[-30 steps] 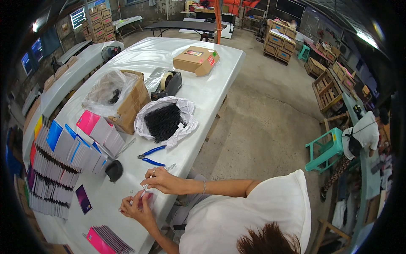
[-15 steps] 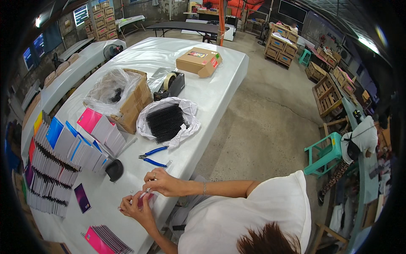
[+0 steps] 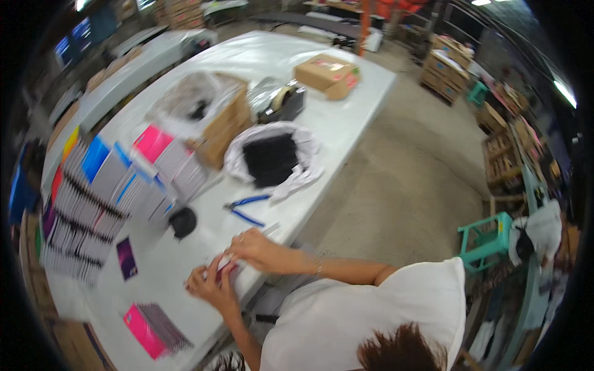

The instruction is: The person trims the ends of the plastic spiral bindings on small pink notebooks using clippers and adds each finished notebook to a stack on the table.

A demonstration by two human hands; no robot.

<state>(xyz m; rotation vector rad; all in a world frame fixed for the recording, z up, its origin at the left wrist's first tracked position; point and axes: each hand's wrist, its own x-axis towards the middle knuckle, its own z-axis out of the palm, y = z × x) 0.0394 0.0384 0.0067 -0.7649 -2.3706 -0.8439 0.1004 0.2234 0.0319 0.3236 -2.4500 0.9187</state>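
Note:
My left hand (image 3: 213, 285) is closed around a small pinkish-red piece (image 3: 230, 271), probably a notebook, mostly hidden by my fingers. Fingers pinched, my right hand (image 3: 255, 250) meets its upper edge; what the fingertips grip is too blurred to make out. Just beyond the hands lie blue-handled cutters (image 3: 250, 200), spread apart on the white table (image 3: 179, 272). To the left are a dark rounded object (image 3: 183, 222) and a purple notebook (image 3: 127, 258). A fanned stack of pink-covered spiral notebooks (image 3: 145, 331) lies nearer to me.
Rows of notebooks (image 3: 86, 210) fill the table's left side. Behind the cutters, black binding coils (image 3: 270, 159) sit in white wrapping, near a plastic-lined carton (image 3: 226, 130), a tape dispenser (image 3: 286, 105) and a cardboard box (image 3: 327, 73). A person beside a green stool (image 3: 486, 241) is at right.
The whole view has shifted and blurred, with the table's things now farther right in it. Both hands stay together at the pinkish piece, with the right fingers still pinched.

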